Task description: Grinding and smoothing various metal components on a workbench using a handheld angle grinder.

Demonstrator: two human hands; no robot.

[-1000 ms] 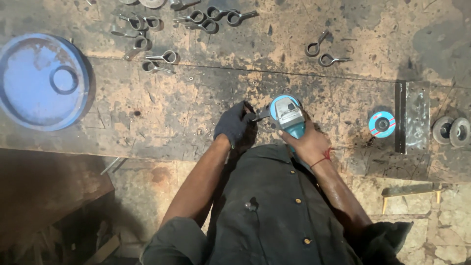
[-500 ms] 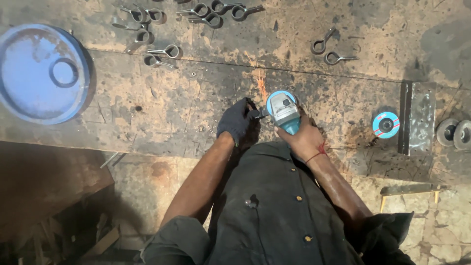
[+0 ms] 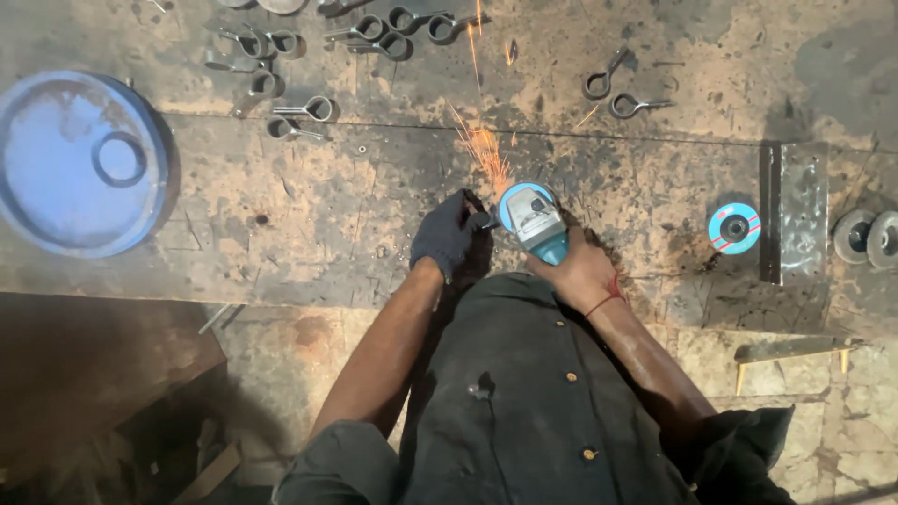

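Hands: right [image 3: 578, 271] grips teal grinder [image 3: 533, 221]; gloved left [image 3: 447, 234] steadies metal.

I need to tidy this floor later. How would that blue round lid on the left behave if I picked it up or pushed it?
The blue round lid lies flat on the concrete floor, so it would probably slide, not roll. It looks like thin, stiff metal, likely light for its width. Its raised centre ring may offer a hold.

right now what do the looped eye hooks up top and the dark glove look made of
Grey looped eye hooks: probably bare steel, dull grey with a slight sheen. Dark glove on the left hand: looks like knit fabric, matte and soft-creased, though a coating cannot be ruled out.
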